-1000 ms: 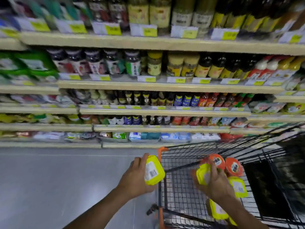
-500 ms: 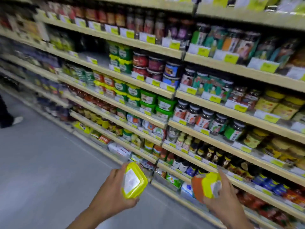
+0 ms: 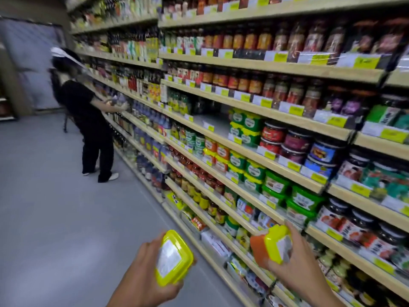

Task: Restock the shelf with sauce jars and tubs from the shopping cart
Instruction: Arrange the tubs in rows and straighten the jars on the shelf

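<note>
While facing the wooden shelf point(image 3: 243, 64), carrying two-handed.
Gripping yellow-lidded square plastic tub point(image 3: 171, 259) in left hand point(image 3: 143, 273), orange yellow-lidded tub point(image 3: 271, 247) in right hand point(image 3: 296, 267).

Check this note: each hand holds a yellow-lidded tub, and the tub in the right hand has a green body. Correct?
Not quite. The head view shows the right-hand tub has an orange body, not green. The rest stands: the left hand holds a yellow-lidded tub, and the right hand holds its own.
</note>
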